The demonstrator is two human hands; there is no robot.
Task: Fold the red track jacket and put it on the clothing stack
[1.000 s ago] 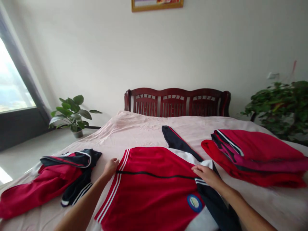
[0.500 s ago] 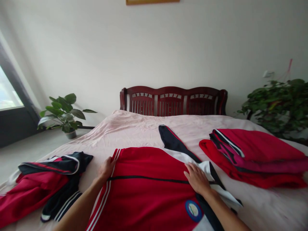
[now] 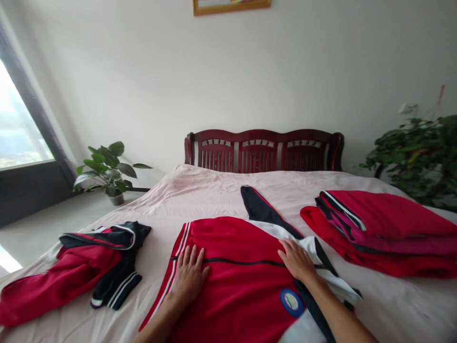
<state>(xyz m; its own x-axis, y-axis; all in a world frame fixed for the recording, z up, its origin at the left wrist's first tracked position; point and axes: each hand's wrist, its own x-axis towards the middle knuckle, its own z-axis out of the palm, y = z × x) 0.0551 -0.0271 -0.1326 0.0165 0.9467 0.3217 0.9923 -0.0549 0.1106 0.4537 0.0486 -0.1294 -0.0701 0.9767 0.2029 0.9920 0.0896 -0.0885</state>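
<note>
A red zip-up jacket (image 3: 232, 295) with white and navy parts lies spread flat, its black zipper running crosswise and a round blue badge (image 3: 292, 303) on the chest. My left hand (image 3: 189, 276) rests flat on the red cloth near the white-striped hem, fingers spread. On the jacket's right part, by the white panel, my right hand (image 3: 296, 257) lies palm down, fingers stretched out. One navy sleeve (image 3: 264, 209) points away toward the headboard. The near part of the jacket runs out of the picture.
Pink sheeting (image 3: 207, 195) covers the bed. A crumpled red and navy garment (image 3: 89, 262) lies at left, a stack of folded red clothes (image 3: 389, 228) at right. Beyond are a dark wooden headboard (image 3: 255, 150), a potted plant (image 3: 110, 171) and a leafy plant (image 3: 421, 157).
My left hand has moved right from the striped hem onto the red cloth and now lies flat. My right hand stays at the same spot on the jacket. The view has turned slightly left.
</note>
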